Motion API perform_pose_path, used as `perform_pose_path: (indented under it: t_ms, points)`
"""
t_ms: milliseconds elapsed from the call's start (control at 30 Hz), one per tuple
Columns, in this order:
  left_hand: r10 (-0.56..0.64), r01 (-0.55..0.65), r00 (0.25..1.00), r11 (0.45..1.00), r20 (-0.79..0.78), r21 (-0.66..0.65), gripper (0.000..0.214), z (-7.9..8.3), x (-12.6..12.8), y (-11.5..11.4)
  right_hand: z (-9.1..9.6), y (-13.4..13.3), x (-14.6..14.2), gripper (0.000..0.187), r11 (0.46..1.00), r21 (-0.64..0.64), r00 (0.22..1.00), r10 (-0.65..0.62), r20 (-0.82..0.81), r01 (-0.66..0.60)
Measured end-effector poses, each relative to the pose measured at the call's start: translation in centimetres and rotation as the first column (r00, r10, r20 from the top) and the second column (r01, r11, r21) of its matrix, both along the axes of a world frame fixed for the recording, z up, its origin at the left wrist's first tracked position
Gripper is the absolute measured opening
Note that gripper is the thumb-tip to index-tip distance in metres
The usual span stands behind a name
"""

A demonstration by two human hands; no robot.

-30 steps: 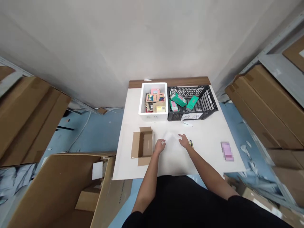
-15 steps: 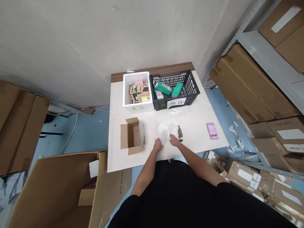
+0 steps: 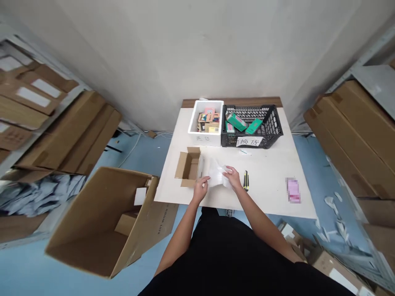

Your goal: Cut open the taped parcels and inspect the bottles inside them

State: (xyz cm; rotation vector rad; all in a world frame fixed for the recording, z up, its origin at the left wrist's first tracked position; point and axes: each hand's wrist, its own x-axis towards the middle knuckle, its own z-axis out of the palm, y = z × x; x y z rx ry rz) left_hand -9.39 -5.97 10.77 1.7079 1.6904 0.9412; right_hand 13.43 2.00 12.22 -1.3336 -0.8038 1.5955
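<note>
**Two hands on a bag**
Left hand (image 3: 200,188) and right hand (image 3: 233,179) pinch a crumpled clear bag (image 3: 217,172) on the table (image 3: 271,172), beside the open small carton (image 3: 187,165).
White bin (image 3: 197,139) holds assorted small boxes; black crate (image 3: 276,127) holds green packs; bag contents indiscernible.

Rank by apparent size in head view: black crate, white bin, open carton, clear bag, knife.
1. black crate
2. white bin
3. open carton and clear bag: look close, bag edges hard to see
4. knife
</note>
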Motion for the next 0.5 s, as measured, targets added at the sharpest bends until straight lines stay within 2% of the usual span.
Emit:
perform_pose_path:
  t_ms: [67,133,233,300,367,433,500]
  points:
    - [0.113,-0.114,0.984,0.993,-0.136,-0.003,0.034,0.9,-4.7,0.6,1.6,0.1,-1.2,0.055,0.999,0.042,0.999,0.012,0.035,-0.014]
    - [0.151,-0.175,0.950,0.982,-0.275,-0.065,0.034,1.2,-8.8,1.3,3.2,0.1,-2.5,0.043,0.992,0.121,0.995,0.012,0.100,-0.025]
    - [0.053,-0.157,0.917,0.959,-0.395,-0.237,0.046,0.5,-12.6,1.7,5.7,0.0,-5.0,0.029,0.950,0.312,0.967,-0.067,0.245,-0.014]
    - [-0.059,-0.096,0.911,0.932,-0.408,-0.349,0.053,-0.6,-13.4,1.4,7.2,-0.1,-7.4,0.023,0.896,0.442,0.928,-0.135,0.346,-0.034]
    - [-0.114,-0.072,0.902,0.912,-0.418,-0.404,0.049,-1.7,-13.3,0.7,8.0,0.1,-10.7,0.021,0.837,0.539,0.884,-0.182,0.430,-0.090]
    - [-0.115,-0.078,0.895,0.911,-0.430,-0.405,0.044,-2.7,-12.8,0.0,7.9,0.6,-14.7,0.023,0.784,0.597,0.841,-0.200,0.503,-0.171]
    - [-0.108,-0.079,0.892,0.919,-0.439,-0.386,0.039,-3.4,-12.3,-0.5,6.5,1.3,-18.9,0.027,0.760,0.590,0.783,-0.181,0.596,-0.273]
